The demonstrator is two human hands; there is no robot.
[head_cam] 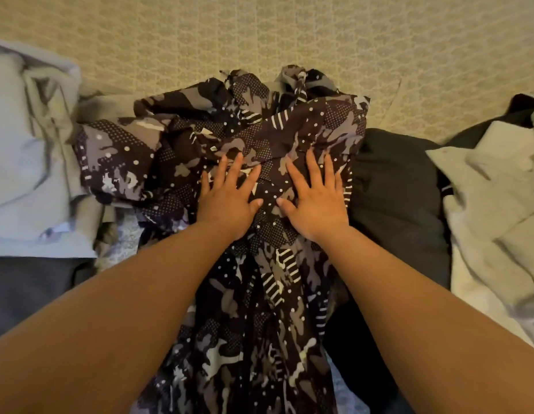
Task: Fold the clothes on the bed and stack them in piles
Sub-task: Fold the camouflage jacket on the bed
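A dark patterned garment (253, 135), camouflage shapes with dots and stripes, lies crumpled in the middle of the bed and runs down toward me. My left hand (229, 201) rests flat on it with fingers spread. Beside it, my right hand (313, 198) also lies palm down on the cloth, fingers apart. Neither hand grips the fabric. The garment's far end is bunched, with a strap or tie sticking up.
The bed cover (259, 34) is beige with a woven pattern. A pale grey-blue garment (24, 162) lies at the left, dark blue cloth (27, 288) below it. A black garment (397, 201) and a cream garment (492, 210) lie at the right.
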